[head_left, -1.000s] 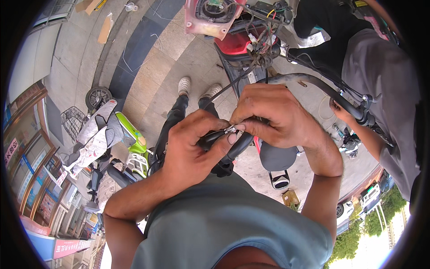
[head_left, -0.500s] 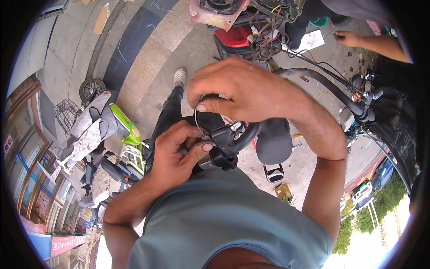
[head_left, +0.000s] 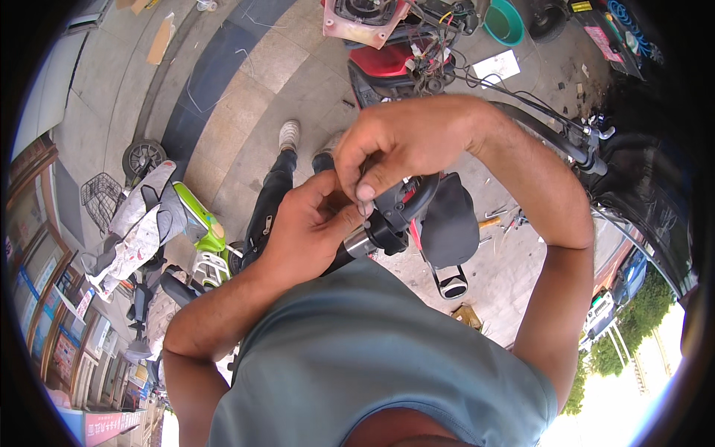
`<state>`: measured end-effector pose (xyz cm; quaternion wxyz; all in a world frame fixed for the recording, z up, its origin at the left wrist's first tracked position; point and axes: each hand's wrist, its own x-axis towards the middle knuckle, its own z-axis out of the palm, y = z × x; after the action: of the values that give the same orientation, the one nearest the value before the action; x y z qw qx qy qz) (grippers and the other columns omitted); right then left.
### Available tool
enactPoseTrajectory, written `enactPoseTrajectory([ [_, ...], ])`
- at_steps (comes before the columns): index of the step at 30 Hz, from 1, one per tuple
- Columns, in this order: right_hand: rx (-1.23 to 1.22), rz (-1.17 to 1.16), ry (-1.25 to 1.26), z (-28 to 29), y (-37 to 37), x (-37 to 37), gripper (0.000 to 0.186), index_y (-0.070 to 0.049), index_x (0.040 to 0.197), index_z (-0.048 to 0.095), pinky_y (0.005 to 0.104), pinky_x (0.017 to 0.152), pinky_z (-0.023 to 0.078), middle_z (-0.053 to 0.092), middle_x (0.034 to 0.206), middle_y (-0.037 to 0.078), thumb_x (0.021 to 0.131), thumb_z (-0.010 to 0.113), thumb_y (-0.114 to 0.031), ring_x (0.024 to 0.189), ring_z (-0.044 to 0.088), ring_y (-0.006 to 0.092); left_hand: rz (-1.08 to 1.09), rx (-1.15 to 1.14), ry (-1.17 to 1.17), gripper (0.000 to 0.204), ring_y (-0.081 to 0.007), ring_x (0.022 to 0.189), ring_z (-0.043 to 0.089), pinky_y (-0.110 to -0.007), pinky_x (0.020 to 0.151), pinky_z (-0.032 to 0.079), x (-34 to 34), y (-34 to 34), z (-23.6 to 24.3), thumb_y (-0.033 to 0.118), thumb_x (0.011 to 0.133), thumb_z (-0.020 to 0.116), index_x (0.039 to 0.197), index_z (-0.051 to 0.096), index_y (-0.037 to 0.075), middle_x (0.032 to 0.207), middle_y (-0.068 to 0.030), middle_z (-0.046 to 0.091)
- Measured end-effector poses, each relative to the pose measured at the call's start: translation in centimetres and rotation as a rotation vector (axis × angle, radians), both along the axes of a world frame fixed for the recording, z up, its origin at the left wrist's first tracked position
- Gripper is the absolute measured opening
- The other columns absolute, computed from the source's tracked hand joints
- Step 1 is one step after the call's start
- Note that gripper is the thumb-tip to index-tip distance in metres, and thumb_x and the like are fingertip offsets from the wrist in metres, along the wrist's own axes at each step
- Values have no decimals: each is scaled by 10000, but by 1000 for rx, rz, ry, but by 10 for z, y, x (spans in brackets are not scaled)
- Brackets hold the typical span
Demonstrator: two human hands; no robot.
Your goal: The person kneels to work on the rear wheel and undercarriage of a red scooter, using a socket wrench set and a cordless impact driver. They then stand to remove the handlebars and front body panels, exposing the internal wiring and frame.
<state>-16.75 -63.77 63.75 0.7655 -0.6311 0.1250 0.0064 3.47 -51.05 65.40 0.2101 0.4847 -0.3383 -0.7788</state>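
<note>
My left hand (head_left: pixel 309 235) is closed in a pinch, its thumb and fingertips at a thin metal cable (head_left: pixel 363 216) beside a black brake lever bracket (head_left: pixel 395 220). My right hand (head_left: pixel 402 145) arches just above it, fingers curled and thumb pinching at the same cable, close to my left fingertips. The bracket is on a black handlebar (head_left: pixel 551 138) with a bare metal end (head_left: pixel 359 242) below my hands. Part of the cable is hidden behind my fingers.
Loose wiring (head_left: pixel 432 63) tangles over a red and black scooter body (head_left: pixel 376 59). A grey seat (head_left: pixel 450 223), scattered tools (head_left: pixel 491 222), a green basin (head_left: pixel 505 26) and a tyre (head_left: pixel 547 22) lie around. Scooters (head_left: pixel 208 227) with a wire basket (head_left: pixel 100 194) stand at left.
My hands first parted, the right rising and exposing the cable and bracket, then drew together again, the left moving up and right. The other person at upper right has moved out of view.
</note>
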Motion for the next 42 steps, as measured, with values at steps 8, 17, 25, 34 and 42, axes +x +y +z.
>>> enactPoseTrajectory([
  [8, 36, -1302, -66, -24, -31, -34, 155, -56, 1127, 607, 227, 655, 438, 621, 849, -9, 1016, 578, -159, 721, 549, 72, -123, -63, 96, 443, -150, 1069, 589, -315, 948, 464, 10, 10, -8, 63, 955, 627, 1349, 441, -19, 1169, -100, 617],
  [17, -917, -534, 415, -2, 28, 42, 131, -53, 1009, 655, 442, 828, 501, 668, 978, 127, 916, 634, -143, 944, 643, 316, -32, 42, 46, 186, -140, 846, 644, -294, 805, 509, 37, -34, -75, 160, 980, 620, 1050, 639, -11, 939, -60, 673],
  [25, -482, -1800, 910, 12, 140, -108, 301, -8, 977, 697, 256, 564, 452, 597, 655, 31, 1019, 583, -284, 602, 531, 90, -313, -50, -55, 167, -152, 830, 657, -303, 774, 524, -9, -101, -203, 224, 971, 634, 999, 635, 59, 944, -40, 677],
  [34, 75, -2224, 469, -79, 185, -96, 606, 30, 1426, 397, 322, 872, 533, 590, 1236, 165, 883, 653, -55, 1004, 655, 213, -564, 423, 360, 294, -188, 939, 673, -334, 833, 521, -58, -74, -170, 283, 1005, 551, 1168, 615, 46, 1054, -74, 693],
  [42, -56, -2032, 262, -217, 95, -69, 309, -23, 1009, 621, 288, 695, 513, 654, 847, 21, 802, 830, -115, 783, 612, 114, -325, 813, 915, 648, -395, 1075, 656, -471, 905, 549, -38, -26, -119, 527, 952, 524, 1360, 526, 24, 1217, -220, 636],
])
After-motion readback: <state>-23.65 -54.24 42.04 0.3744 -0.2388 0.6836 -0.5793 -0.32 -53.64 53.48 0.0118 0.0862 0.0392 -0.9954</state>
